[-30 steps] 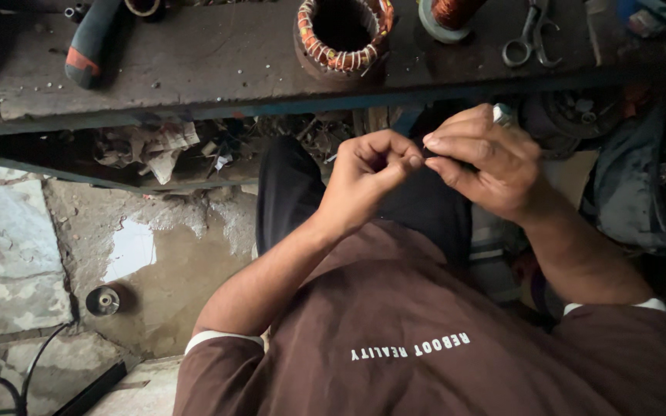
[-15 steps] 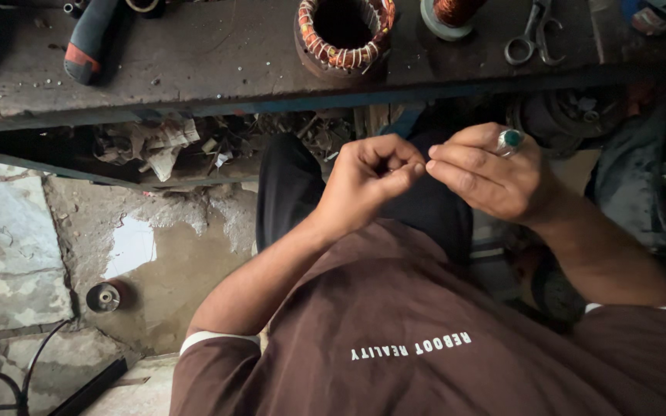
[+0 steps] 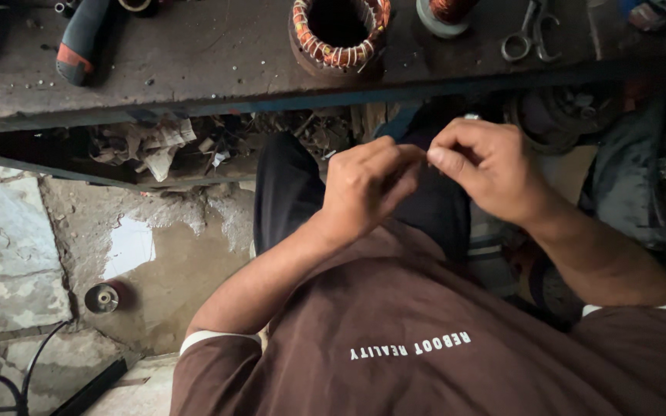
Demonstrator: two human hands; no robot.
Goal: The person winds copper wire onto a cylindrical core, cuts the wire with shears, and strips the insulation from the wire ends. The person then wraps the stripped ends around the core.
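My left hand (image 3: 368, 185) and my right hand (image 3: 487, 166) meet fingertip to fingertip over my lap, just below the front edge of the dark workbench (image 3: 194, 62). Both pinch something small between thumb and fingers; it is too small to make out. A ring shows at the top of my right hand. On the bench above the hands stands a round motor stator (image 3: 338, 31) with copper winding.
On the bench lie a tool with a red and black handle (image 3: 79, 42), a copper wire spool (image 3: 445, 11) and scissors (image 3: 529, 38). Scraps (image 3: 148, 146) fill the shelf below. The floor has a puddle (image 3: 129, 246), a round metal part (image 3: 102, 298) and a black cable (image 3: 9, 377).
Both hands stay pinched together and have worked the small thing. My right hand has turned, so the ring's stone is mostly out of sight.
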